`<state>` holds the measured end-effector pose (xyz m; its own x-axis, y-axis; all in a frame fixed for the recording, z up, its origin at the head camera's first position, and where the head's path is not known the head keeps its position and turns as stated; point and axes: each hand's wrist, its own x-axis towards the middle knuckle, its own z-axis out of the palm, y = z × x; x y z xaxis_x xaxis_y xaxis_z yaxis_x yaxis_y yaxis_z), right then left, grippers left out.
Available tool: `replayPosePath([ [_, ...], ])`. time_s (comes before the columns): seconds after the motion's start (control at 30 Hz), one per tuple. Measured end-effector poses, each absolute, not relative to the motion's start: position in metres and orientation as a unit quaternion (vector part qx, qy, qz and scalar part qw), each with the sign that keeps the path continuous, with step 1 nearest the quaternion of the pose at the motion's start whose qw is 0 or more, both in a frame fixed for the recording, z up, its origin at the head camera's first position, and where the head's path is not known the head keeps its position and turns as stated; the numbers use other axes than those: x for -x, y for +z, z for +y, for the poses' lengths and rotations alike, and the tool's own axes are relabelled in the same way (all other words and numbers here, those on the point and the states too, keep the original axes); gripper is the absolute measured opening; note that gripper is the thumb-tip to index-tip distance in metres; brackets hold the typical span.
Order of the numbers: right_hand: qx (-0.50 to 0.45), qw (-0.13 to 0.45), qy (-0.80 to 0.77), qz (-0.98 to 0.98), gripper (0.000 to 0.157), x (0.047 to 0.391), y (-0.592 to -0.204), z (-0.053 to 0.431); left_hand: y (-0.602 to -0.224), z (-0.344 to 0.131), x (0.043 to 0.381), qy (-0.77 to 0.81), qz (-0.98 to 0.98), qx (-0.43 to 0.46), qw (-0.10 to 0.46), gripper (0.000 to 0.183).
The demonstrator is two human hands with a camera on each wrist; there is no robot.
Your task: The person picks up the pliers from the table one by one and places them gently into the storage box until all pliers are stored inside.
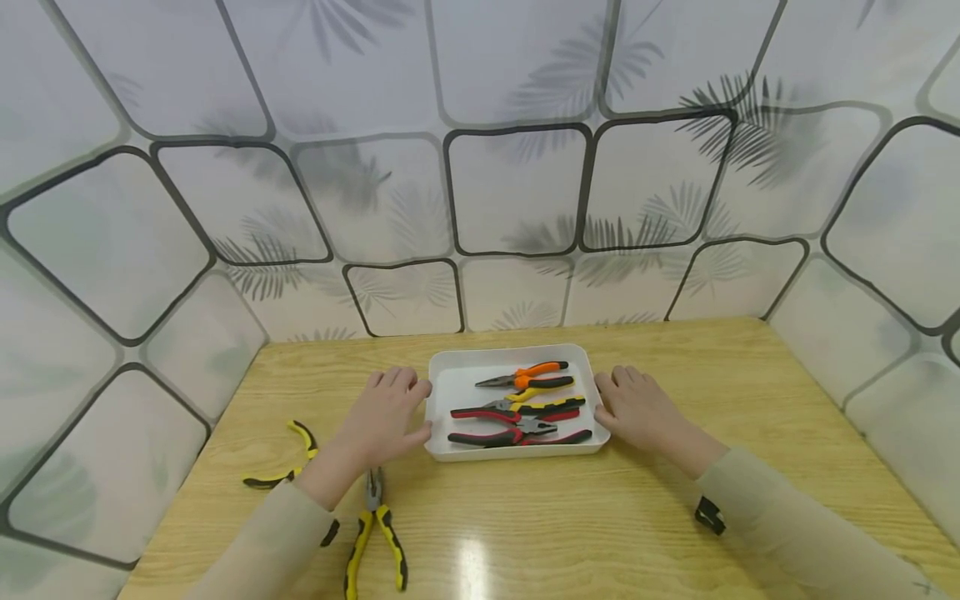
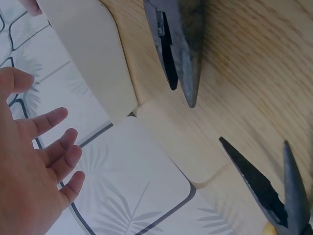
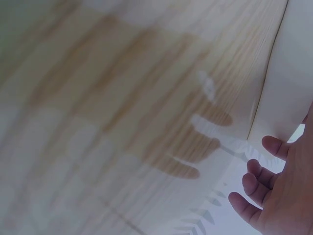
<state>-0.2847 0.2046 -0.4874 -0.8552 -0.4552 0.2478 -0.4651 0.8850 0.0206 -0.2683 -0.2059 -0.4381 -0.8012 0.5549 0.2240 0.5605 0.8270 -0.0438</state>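
A white tray [image 1: 456, 457] holds several pliers: long-nose pliers [image 1: 525, 378] with orange and black handles, yellow-and-black pliers [image 1: 551, 407], and red-and-black pliers [image 1: 517, 435] along the front. At the tray's left end is my left hand [image 1: 386, 421], fingers spread and loosely bent, apart from the wall in the left wrist view. My right hand [image 1: 637, 408] lies by the right end, with fingertips right at the tray wall [image 3: 288, 63] and nothing gripped. Beneath my left wrist lie yellow-and-black long-nose pliers [image 1: 374, 500], handles toward me.
Another pair of yellow-and-black pliers [image 1: 268, 482] lies further left, partly hidden by my left forearm. A small black object [image 1: 709, 515] shows beside my right sleeve. Patterned white panels [image 1: 517, 192] wall in the wooden table [image 1: 570, 525] at the back and sides.
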Motion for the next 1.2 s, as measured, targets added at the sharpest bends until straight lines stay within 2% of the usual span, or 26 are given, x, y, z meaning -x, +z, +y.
replayPosePath([
  [0.6, -0.234, 0.112, 0.026, -0.965, 0.015, 0.284, -0.488, 0.203, -0.438, -0.227, 0.260, -0.016, -0.953, 0.275, 0.123, 0.034],
  [1.2, -0.237, 0.126, 0.027, -0.963, 0.017, 0.285, -0.491, 0.205, -0.437, -0.243, 0.255, -0.027, -0.959, 0.252, 0.128, 0.037],
])
